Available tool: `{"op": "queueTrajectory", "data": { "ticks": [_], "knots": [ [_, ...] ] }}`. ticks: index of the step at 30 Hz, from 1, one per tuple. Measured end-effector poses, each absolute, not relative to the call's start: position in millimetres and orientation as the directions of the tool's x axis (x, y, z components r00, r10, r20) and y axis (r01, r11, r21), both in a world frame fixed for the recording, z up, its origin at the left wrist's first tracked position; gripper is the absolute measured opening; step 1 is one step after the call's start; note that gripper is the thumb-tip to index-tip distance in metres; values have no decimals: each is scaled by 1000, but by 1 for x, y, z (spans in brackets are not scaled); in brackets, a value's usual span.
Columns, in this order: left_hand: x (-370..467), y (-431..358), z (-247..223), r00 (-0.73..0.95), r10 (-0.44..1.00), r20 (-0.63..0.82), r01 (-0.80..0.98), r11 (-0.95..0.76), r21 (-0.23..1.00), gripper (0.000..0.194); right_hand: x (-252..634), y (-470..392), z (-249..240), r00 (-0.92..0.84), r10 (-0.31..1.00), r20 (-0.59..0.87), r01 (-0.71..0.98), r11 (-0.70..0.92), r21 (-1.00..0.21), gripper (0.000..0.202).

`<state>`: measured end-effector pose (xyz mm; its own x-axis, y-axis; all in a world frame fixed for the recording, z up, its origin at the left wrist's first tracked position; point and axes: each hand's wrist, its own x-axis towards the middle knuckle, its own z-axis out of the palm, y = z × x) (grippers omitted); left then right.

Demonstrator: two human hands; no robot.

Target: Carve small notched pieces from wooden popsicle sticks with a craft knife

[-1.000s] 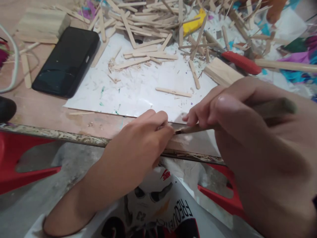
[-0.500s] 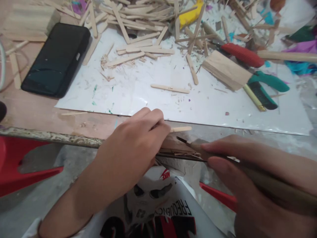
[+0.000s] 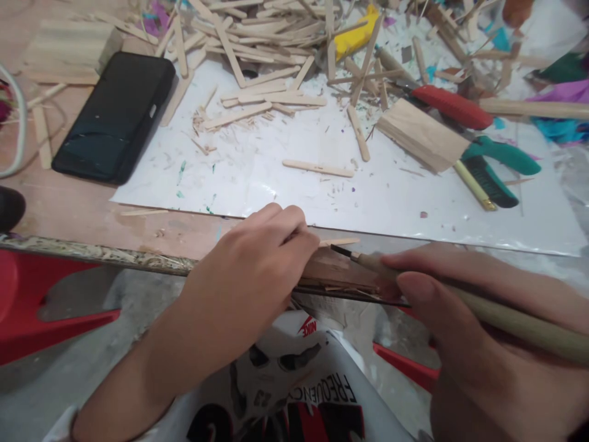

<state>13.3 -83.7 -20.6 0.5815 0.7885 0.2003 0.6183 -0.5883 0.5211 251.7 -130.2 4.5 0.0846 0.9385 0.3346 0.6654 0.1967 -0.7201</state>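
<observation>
My left hand (image 3: 257, 264) is closed near the table's front edge, its fingers pressed on a wooden stick (image 3: 343, 242) whose right end sticks out past them. In my right hand (image 3: 478, 319) is a carving tool (image 3: 497, 310) with a long wooden handle, gripped between thumb and fingers. The tool's dark blade points left, at or just beside the lower edge of the stick; contact is hard to tell. The fingertips of my left hand are hidden. Behind them, another stick (image 3: 317, 168) lies on the white sheet (image 3: 257, 184).
A black phone (image 3: 115, 116) lies at left, beside a wooden block (image 3: 69, 49). Many loose sticks (image 3: 271, 37) are heaped at the back. At right are another block (image 3: 421, 135), green-handled pliers (image 3: 506, 156) and a red-handled tool (image 3: 453, 105). Red stools (image 3: 27, 313) show below.
The carving tool's blade has moved slightly up, closer to the stick, and my right hand has shifted with it. My left hand stays on the stick. The view has moved slightly.
</observation>
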Motion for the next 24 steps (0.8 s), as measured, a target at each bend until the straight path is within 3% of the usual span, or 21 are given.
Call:
{"op": "queueTrajectory", "data": {
  "ticks": [7,13,19,24],
  "knots": [
    [14,-82,-19,589,784,196,619,-593,514,22,244,-127,15,76,973,217,748,88,-657,14],
    [13,-82,-19,614,768,184,606,-608,513,20,248,-123,16,30,977,213,781,110,-615,16],
    [14,-82,-18,614,770,176,619,-608,497,23,252,-122,20,19,970,242,791,134,-597,35],
    [13,-83,-16,620,768,160,613,-602,512,23,254,-125,24,-34,970,240,836,159,-525,33]
  ]
}}
